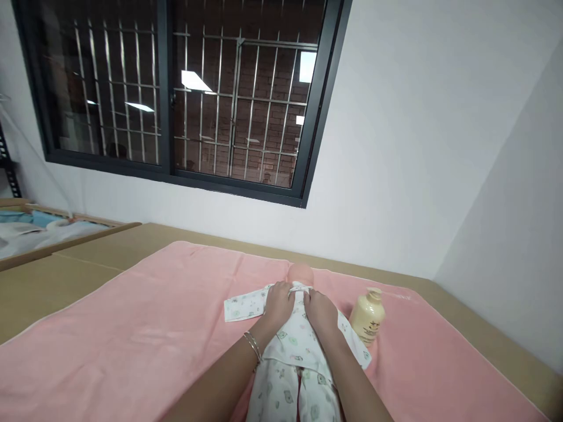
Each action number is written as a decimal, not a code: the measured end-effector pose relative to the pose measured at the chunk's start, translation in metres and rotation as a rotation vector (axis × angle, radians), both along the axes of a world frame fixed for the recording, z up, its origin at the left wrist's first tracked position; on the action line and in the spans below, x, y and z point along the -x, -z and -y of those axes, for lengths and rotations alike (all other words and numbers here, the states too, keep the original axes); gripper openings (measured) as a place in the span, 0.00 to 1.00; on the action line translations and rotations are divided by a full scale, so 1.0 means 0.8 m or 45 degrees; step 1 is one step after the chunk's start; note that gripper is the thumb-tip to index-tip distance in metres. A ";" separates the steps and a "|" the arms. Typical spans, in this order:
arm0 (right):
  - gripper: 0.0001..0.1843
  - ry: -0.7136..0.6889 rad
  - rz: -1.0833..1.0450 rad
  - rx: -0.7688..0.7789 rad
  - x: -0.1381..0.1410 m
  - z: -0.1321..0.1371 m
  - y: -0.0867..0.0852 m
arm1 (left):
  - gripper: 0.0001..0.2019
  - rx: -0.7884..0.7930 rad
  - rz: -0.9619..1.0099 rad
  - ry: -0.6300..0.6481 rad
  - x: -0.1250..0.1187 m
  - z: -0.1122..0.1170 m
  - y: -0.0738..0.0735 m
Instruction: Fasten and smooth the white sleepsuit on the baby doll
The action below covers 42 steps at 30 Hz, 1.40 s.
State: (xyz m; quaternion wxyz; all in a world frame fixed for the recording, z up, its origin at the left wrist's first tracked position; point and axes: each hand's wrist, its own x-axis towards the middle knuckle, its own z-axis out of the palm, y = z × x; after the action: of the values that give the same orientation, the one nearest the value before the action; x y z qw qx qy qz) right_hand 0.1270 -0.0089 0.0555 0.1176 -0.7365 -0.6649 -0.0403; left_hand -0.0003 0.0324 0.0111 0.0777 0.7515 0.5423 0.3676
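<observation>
A baby doll (pixel 301 273) lies on its back on a pink towel (pixel 132 340), dressed in a white printed romper (pixel 290 375). My left hand (pixel 278 305) and my right hand (pixel 321 310) rest side by side on the doll's chest, just below its neck. The fingers of both curl onto the romper's front opening and pinch the cloth. A thin bracelet sits on my left wrist. One romper sleeve (pixel 244 306) lies spread flat to the left.
A cream pump bottle (pixel 368 316) stands on the towel just right of the doll. The towel covers a tan surface (pixel 57 275). A wooden-framed cot (pixel 53 234) is at far left, a barred window (pixel 176 88) and white walls behind.
</observation>
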 end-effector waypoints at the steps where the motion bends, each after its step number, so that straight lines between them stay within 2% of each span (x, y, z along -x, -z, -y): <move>1: 0.23 0.059 0.015 0.003 0.005 0.003 -0.002 | 0.11 -0.012 0.004 -0.039 -0.001 0.001 0.001; 4: 0.25 0.189 0.019 -0.028 0.013 0.008 -0.003 | 0.10 -0.011 0.044 -0.149 -0.004 0.003 0.006; 6: 0.26 0.194 -0.007 -0.048 0.009 0.005 -0.001 | 0.11 0.021 0.065 -0.166 -0.004 0.002 0.008; 12: 0.25 -0.033 -0.139 -0.002 -0.019 -0.011 0.011 | 0.15 -0.008 0.066 0.053 -0.001 -0.004 0.006; 15: 0.23 -0.088 -0.156 -0.017 -0.020 -0.010 0.009 | 0.14 -0.038 0.106 0.064 -0.001 -0.006 0.008; 21: 0.22 0.187 -0.112 -0.081 0.004 0.006 0.002 | 0.12 -0.061 0.039 -0.129 -0.001 0.001 0.010; 24: 0.24 0.197 -0.165 -0.079 0.005 0.008 0.001 | 0.13 -0.022 -0.016 -0.149 -0.001 0.004 0.006; 30: 0.19 -0.006 -0.191 -0.050 -0.011 0.002 -0.002 | 0.16 0.069 -0.078 0.035 0.003 -0.005 0.003; 34: 0.18 -0.018 -0.159 -0.062 -0.006 0.002 0.000 | 0.17 0.027 -0.094 0.130 0.004 -0.005 -0.001; 36: 0.19 0.021 -0.139 -0.076 0.001 0.003 0.003 | 0.16 -0.005 -0.108 0.106 0.003 -0.001 -0.003; 40: 0.23 0.115 -0.107 -0.112 0.009 0.003 0.008 | 0.12 -0.049 -0.165 -0.067 -0.001 0.006 -0.004; 42: 0.23 0.115 -0.095 -0.126 0.007 0.000 0.010 | 0.13 -0.018 -0.200 -0.080 -0.001 0.006 -0.004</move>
State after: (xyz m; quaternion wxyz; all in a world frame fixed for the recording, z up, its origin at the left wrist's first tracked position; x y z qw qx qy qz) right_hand 0.1218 -0.0088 0.0476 0.1766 -0.7600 -0.6234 -0.0509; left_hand 0.0005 0.0275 0.0146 0.0179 0.7611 0.5676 0.3135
